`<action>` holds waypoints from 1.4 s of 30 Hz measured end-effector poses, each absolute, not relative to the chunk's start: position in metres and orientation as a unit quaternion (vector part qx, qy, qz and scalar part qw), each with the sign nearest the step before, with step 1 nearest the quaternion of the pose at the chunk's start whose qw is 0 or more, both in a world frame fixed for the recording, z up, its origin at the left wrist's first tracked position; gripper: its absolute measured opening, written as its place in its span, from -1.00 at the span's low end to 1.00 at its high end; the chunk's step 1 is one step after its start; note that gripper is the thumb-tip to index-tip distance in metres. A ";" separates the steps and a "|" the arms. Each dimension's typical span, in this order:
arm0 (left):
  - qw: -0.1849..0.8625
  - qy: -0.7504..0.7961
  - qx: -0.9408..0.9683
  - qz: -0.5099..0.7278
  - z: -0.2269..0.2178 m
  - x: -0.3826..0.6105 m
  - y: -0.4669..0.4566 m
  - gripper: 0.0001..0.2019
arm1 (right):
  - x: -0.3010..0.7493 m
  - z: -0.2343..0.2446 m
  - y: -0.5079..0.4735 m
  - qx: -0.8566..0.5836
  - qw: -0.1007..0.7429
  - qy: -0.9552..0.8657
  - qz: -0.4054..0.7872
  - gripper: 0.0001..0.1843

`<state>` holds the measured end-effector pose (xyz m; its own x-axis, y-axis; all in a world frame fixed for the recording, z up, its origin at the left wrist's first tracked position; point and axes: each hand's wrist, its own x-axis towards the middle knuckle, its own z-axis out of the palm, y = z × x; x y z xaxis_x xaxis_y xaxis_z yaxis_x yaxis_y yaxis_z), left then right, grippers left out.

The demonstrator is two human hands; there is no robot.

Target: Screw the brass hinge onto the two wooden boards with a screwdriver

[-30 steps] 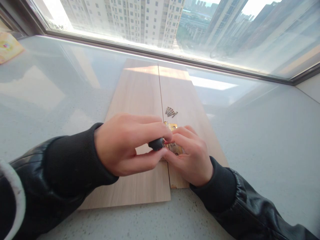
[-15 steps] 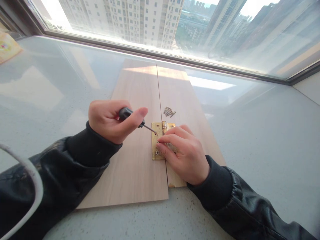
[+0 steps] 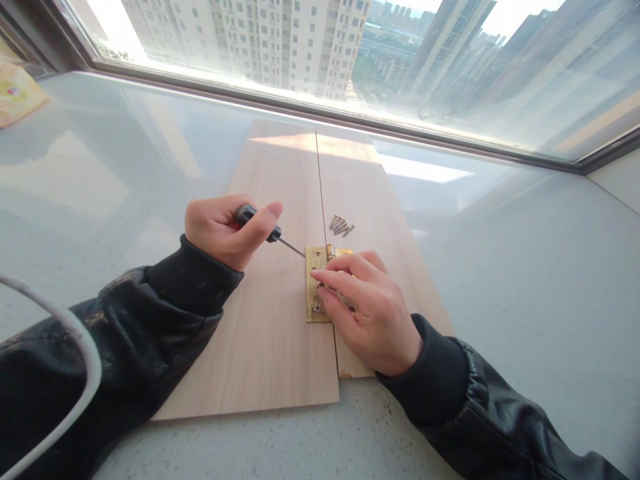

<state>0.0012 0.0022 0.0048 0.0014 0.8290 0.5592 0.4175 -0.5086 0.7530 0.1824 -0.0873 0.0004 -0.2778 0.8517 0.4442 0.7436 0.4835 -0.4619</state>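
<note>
My left hand is closed around the black handle of a screwdriver, whose thin shaft points right toward a brass hinge. The hinge lies across the seam between a left wooden board and a right wooden board. My right hand rests on the hinge, fingertips pinched together at its left leaf; whether they hold a screw is too small to tell. A screw head shows in the hinge's lower left hole. Several loose screws lie just beyond the hinge on the right board.
The boards lie on a pale speckled sill under a wide window. A yellow card sits at the far left. A white cord curves over my left sleeve.
My left hand lifted the screwdriver off the hinge and drew it back left, tilting it so the shaft points at the hinge. My right hand stayed on the hinge.
</note>
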 end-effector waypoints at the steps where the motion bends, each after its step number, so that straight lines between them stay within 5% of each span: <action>1: 0.191 0.456 0.683 0.538 0.004 0.001 0.003 -0.55 | 0.182 0.001 -0.087 -0.512 0.332 -0.788 0.077 -0.80; 24: 0.202 0.453 0.675 0.547 0.005 0.003 0.002 -0.57 | 0.183 0.005 -0.089 -0.481 0.395 -0.778 0.088 -0.83; 32: 0.212 0.449 0.683 0.536 0.004 0.000 0.003 -0.57 | 0.238 0.007 -0.049 -0.661 0.413 -0.597 0.189 -0.80; 42: 0.208 0.460 0.695 0.513 0.005 0.000 0.004 -0.55 | 0.244 -0.005 -0.026 -0.655 0.308 -0.682 0.101 -0.85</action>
